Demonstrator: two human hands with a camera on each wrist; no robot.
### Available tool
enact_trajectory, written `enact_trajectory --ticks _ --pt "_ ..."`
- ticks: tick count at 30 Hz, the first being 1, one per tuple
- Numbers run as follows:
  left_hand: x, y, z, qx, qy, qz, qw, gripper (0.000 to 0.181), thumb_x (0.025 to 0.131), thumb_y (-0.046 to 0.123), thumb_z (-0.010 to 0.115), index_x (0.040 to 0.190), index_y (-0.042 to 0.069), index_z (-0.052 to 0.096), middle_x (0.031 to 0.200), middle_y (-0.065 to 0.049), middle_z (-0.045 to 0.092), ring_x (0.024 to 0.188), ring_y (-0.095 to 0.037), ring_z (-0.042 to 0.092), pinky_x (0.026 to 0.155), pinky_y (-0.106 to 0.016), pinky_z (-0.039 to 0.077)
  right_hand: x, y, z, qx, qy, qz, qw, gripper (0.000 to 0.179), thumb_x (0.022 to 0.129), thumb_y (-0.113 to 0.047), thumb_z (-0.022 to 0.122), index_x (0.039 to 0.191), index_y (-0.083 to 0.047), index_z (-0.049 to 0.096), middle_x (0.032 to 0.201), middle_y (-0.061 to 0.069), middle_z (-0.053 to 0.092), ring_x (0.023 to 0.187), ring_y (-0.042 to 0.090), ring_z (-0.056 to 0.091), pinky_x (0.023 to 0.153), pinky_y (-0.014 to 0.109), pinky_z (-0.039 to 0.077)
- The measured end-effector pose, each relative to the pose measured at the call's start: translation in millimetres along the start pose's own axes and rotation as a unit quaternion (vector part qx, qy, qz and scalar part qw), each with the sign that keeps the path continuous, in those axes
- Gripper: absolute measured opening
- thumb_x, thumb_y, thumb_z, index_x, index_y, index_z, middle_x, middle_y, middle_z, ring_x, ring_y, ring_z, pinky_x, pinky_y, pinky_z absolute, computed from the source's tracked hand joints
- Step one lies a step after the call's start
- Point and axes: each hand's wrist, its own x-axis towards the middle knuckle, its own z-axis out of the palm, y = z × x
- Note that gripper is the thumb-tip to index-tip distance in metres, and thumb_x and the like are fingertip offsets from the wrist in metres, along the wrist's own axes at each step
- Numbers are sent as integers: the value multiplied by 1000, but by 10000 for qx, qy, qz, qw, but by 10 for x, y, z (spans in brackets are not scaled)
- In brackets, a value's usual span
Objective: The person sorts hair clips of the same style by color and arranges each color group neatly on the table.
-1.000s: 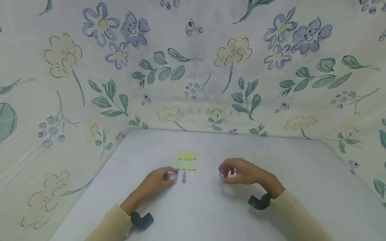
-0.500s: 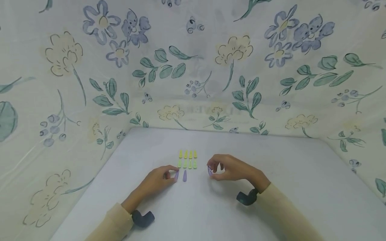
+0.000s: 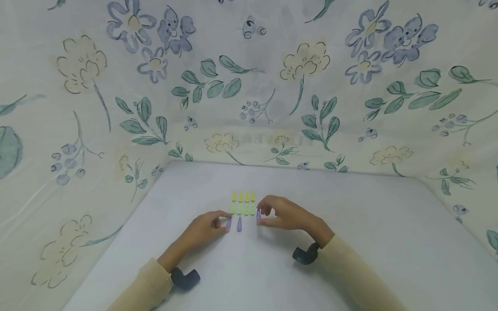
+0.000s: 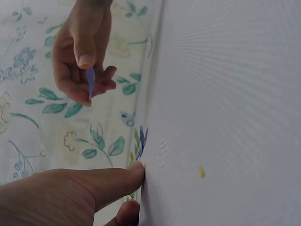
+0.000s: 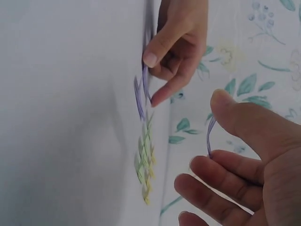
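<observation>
My left hand (image 3: 206,226) is low over the white table, thumb and index finger at the two ends of a purple snap hair clip (image 3: 228,223). Just right of it a second purple hair clip (image 3: 239,224) lies on the table, below a row of light green clips (image 3: 239,209). Between thumb and fingertips, my right hand (image 3: 284,214) pinches another purple clip (image 3: 258,215), raised above the table to the right of that one. The right wrist view shows this pinched clip (image 5: 210,135) edge-on, its ends between thumb and finger.
Behind the green row, yellow clips (image 3: 241,196) stand in a matching row. White table surface (image 3: 350,207) stretches out on both sides. A floral-patterned sheet (image 3: 256,142) rises at the table's back and sides. Both wrists carry a dark camera mount (image 3: 305,255).
My right hand has moved left with its purple clip, from well off to the right to close beside the rows. The left hand has stayed at its clip.
</observation>
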Motion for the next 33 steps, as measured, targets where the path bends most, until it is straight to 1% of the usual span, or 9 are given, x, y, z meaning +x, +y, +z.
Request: enact_trajectory --ticks 3,5,13,19,22,27,33 --pt "2 4 -2 -24 -18 -34 10000 39 87 27 77 125 29 68 78 7 57 70 -12 51 64 -29 41 42 -22 29 34 -11 -25 10000 43 88 -31 77 121 -7 64 103 0 67 95 13 62 85 37 57" --pt "4 6 -3 -49 -46 -55 10000 39 88 28 77 125 30 67 78 7 57 70 -12 52 65 -29 42 65 -25 56 41 -7 -8 10000 44 88 -31 77 122 -7 63 104 0 67 95 13 62 84 36 57" --pt "0 -2 8 -132 -111 -144 9997 39 89 28 76 126 30 67 78 6 58 71 -12 52 65 -29 42 124 -19 186 99 16 -9 9999 43 90 -30 75 124 -7 63 100 -1 67 92 12 63 78 25 54" --pt "-20 4 5 -116 -50 -17 9999 38 88 26 77 125 29 68 78 7 57 71 -12 51 65 -28 41 162 -17 304 266 -12 316 9991 43 89 -30 76 126 -11 63 98 -4 65 87 9 61 74 21 52" --pt "-25 10 1 -137 -32 -1 9999 38 88 25 77 125 28 68 78 6 57 71 -12 51 65 -29 41 181 -14 359 308 -57 413 9987 43 89 -29 77 126 -12 63 96 -5 65 83 8 59 72 21 51" --pt "-22 12 -4 -157 -18 60 9999 38 88 24 77 124 27 68 77 6 56 71 -11 51 65 -28 41 197 2 424 228 -98 347 9991 42 89 -29 76 125 -11 64 90 -7 63 77 6 56 70 20 49" --pt "-21 4 -16 -103 -18 52 9999 37 88 25 77 124 28 68 77 7 56 70 -11 51 65 -28 41 223 12 476 76 17 272 9996 42 89 -28 77 125 -10 65 86 -9 62 73 4 54 68 19 48"
